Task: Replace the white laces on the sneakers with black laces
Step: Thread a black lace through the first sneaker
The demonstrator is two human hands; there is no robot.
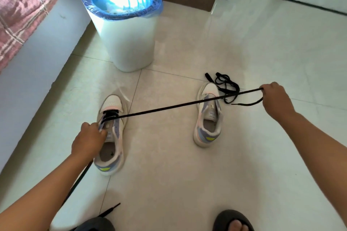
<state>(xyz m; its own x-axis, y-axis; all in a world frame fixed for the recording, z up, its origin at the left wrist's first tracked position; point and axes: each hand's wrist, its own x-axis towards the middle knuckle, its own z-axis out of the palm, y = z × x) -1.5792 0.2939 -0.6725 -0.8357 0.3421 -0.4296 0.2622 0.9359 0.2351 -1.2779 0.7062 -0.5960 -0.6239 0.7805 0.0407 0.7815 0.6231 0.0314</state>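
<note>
The black lace [169, 107] runs taut across the tiled floor [187, 165], from the front eyelets of the left sneaker [110, 135] out to the right, passing over the right sneaker [208, 118] on its way. We see our right hand [276, 99] far out on the right, fingers curled round the lace near its end — the tip hangs back in a loose loop just left of the hand. Our left hand [88, 139] rests on the near-left side of the left sneaker, fingers curled at the edge of its opening beside the tongue; whether it pinches the lace as well as the shoe we cannot tell. The other half of the lace runs from under the left wrist toward the near edge, its tip lying on the floor close to our feet.

The two sneakers stand well apart, toes pointing far. The right one shows no lace in its eyelets. Just beyond its toe lies a second black lace [225, 84] in a loose tangle — touching or nearly touching the shoe. A thin white lace [124, 93] lies on the floor just to the far right of the left sneaker's toe.

Farther off stands a white bin [129, 43] with a blue liner. A dark slipper [232, 221] on a foot shows at the near edge.
</note>
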